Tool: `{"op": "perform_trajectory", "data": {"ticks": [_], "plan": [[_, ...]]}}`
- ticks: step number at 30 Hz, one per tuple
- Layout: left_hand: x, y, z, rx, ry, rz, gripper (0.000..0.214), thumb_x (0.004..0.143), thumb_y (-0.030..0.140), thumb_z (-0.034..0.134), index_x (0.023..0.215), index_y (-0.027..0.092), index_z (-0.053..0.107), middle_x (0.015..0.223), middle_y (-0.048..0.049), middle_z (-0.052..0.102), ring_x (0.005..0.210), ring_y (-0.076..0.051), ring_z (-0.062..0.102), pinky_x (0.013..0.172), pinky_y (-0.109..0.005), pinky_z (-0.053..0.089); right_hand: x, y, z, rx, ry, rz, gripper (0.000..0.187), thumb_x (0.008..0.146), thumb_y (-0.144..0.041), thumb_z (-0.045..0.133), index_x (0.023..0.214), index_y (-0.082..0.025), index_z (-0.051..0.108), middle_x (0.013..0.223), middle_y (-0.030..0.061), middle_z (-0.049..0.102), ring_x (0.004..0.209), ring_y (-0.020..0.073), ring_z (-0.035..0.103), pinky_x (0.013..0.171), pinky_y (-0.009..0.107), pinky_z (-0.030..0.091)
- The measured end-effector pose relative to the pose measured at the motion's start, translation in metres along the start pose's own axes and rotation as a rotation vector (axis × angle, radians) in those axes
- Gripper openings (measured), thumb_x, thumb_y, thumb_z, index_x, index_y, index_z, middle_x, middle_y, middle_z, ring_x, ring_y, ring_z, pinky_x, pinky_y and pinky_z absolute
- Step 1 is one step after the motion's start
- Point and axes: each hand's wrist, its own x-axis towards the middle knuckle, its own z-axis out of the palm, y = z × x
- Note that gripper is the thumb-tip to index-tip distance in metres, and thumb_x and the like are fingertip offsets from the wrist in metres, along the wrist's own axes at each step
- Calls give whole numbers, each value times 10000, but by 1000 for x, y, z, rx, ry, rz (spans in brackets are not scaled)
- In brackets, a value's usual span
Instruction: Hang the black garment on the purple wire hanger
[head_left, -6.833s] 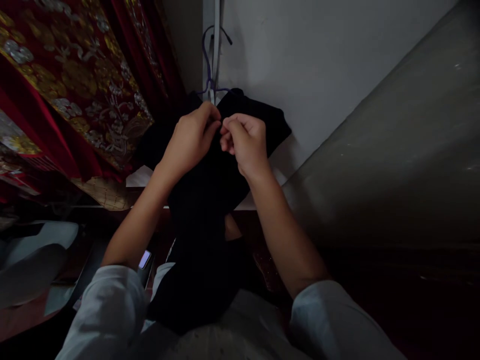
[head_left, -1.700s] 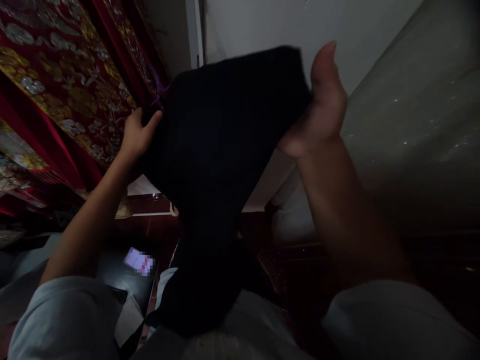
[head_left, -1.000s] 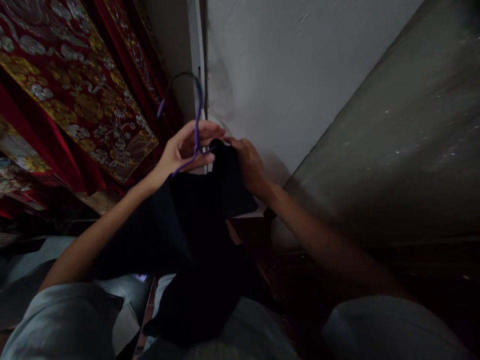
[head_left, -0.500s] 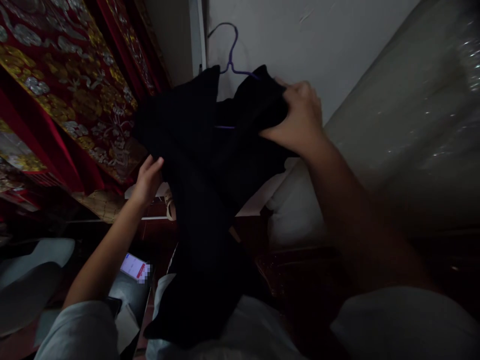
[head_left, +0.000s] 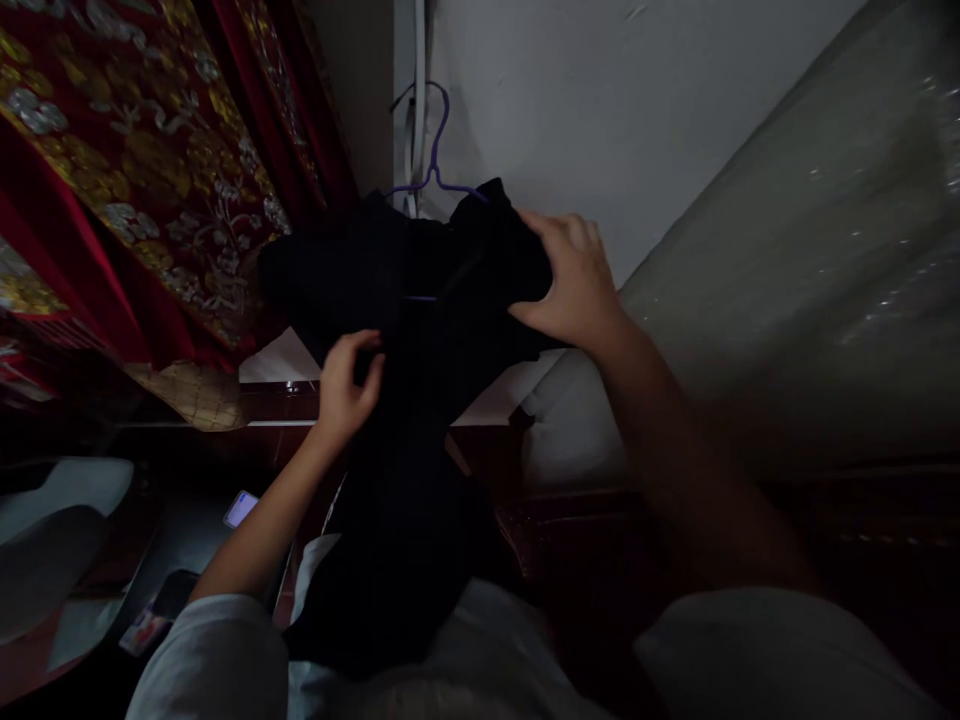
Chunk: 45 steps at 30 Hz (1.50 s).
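A person's left hand [head_left: 351, 385] and right hand [head_left: 574, 275] are at a black garment [head_left: 450, 345] on a purple hanger [head_left: 435, 172], upright before a pale wall [head_left: 600, 120].

The right hand's thumb and fingers spread apart around the garment's right shoulder; the left hand's curl at its front, slightly apart, though whether either grips cloth cannot be told. On the left, an embroidered red curtain [head_left: 150, 150] crowds the garment's edge; on the right, wall shows between the right hand and the slanting edge of a plastic sheet [head_left: 787, 300]. The hanger's arms vanish under cloth, the garment's lower folds are lost in shadow, and the left forearm partly covers a lit phone [head_left: 240, 508].
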Motion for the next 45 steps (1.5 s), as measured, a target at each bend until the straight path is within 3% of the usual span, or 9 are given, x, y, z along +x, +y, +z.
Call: {"op": "perform_trajectory", "data": {"ticks": [5, 10, 15, 19, 25, 29, 33, 38, 45], "plan": [[23, -1, 27, 233, -414, -55, 543, 1020, 233, 478, 1558, 278, 427, 1250, -106, 705, 999, -275, 737, 881, -403, 582, 5, 1, 0, -25, 13, -3, 1013, 656, -206, 749, 1601, -179, 383, 1402, 182, 533, 1320, 418, 498, 1160, 591, 418], [31, -5, 38, 518, -527, -91, 334, 1052, 287, 452, 1336, 209, 611, 1140, -147, 744, 965, -299, 748, 878, -409, 550, 5, 6, -3, -24, 6, -26, 1031, 653, -231, 741, 1615, -179, 373, 1480, 185, 509, 1394, 433, 446, 1188, 616, 379], [-3, 31, 55, 386, -746, 80, 264, 1061, 313, 457, 1003, 172, 673, 948, -142, 765, 950, -306, 745, 972, -465, 498, -13, -17, 13, 301, 62, -91, 804, 848, -504, 655, 1587, -298, 414, 1632, 82, 431, 1557, 404, 303, 1233, 661, 299], [-34, 55, 74, 229, -818, 65, 217, 1054, 289, 487, 995, 178, 664, 908, -88, 758, 884, -258, 746, 943, -411, 509, -57, -51, 60, 760, 356, 11, 481, 940, -516, 590, 1334, -249, 656, 1391, 103, 653, 1396, 319, 543, 1166, 542, 432], [-57, 49, 71, -103, -504, -75, 113, 1023, 273, 567, 1008, 208, 659, 952, -60, 696, 938, -233, 679, 892, -351, 541, -134, -92, 124, 996, 476, 752, 331, 803, -487, 731, 946, -194, 673, 917, 50, 686, 881, 201, 646, 786, 323, 530], [-74, 44, 68, -239, -118, -113, 78, 996, 228, 591, 1051, 214, 645, 1056, -75, 663, 1075, -243, 631, 970, -386, 536, -136, -101, 119, 1103, 84, 635, 323, 858, -518, 680, 810, -202, 638, 761, 14, 619, 768, 173, 593, 705, 284, 488], [-83, 46, 74, -442, 145, -252, 418, 994, 253, 616, 1396, 214, 508, 1153, -93, 661, 1025, -203, 679, 932, -350, 567, -128, -106, 112, 1145, -19, 497, 252, 877, -434, 710, 850, -199, 624, 801, 3, 613, 758, 150, 597, 694, 268, 475], [-87, 45, 79, -662, 201, -369, 654, 946, 283, 713, 1498, 246, 365, 1180, -96, 707, 1057, -207, 734, 1006, -381, 580, -141, -114, 120, 1096, 148, 537, 251, 823, -316, 780, 996, -215, 629, 943, 11, 635, 796, 138, 616, 702, 263, 485], [-95, 38, 82, -521, 151, -291, 234, 925, 219, 695, 1157, 191, 709, 1194, -110, 716, 1151, -238, 707, 988, -383, 598, -143, -117, 122, 1019, 122, 523, 189, 832, -328, 778, 893, -204, 649, 852, 6, 639, 749, 138, 595, 680, 267, 465]]}}
